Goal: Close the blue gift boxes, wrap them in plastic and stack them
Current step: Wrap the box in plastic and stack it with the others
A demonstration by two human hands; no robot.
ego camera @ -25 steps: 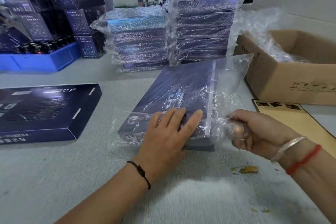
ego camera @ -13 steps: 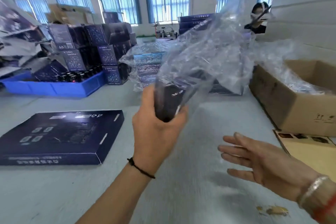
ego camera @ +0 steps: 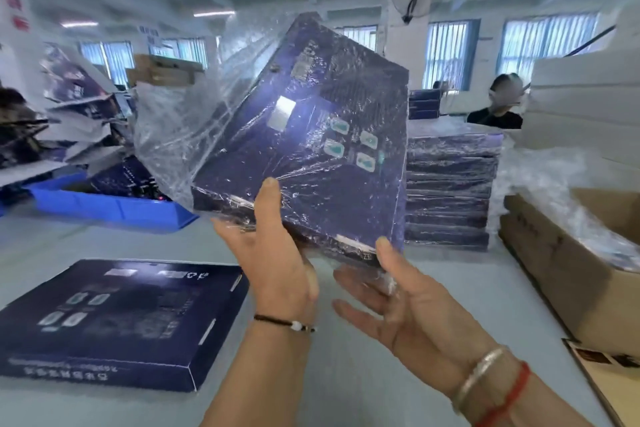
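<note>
The blue gift box (ego camera: pixel 311 149), already inside a loose clear plastic bag (ego camera: pixel 180 128), is held up tilted above the grey table (ego camera: pixel 346 374); its face shows a pale square label and four small pictured panels, the print too blurred to read. The left hand (ego camera: pixel 277 260) grips its lower edge, thumb on the face, fingers behind; the right hand (ego camera: pixel 408 302) holds the lower right corner, thumb on the front edge, fingers spread beneath the plastic. A second, unwrapped blue box (ego camera: pixel 114 322) lies flat on the table at left, its side lettering upside down and illegible; a stack of wrapped boxes (ego camera: pixel 450 191) stands behind; a cardboard carton (ego camera: pixel 561 274) sits at right; a blue tray (ego camera: pixel 114 208) at left.
</note>
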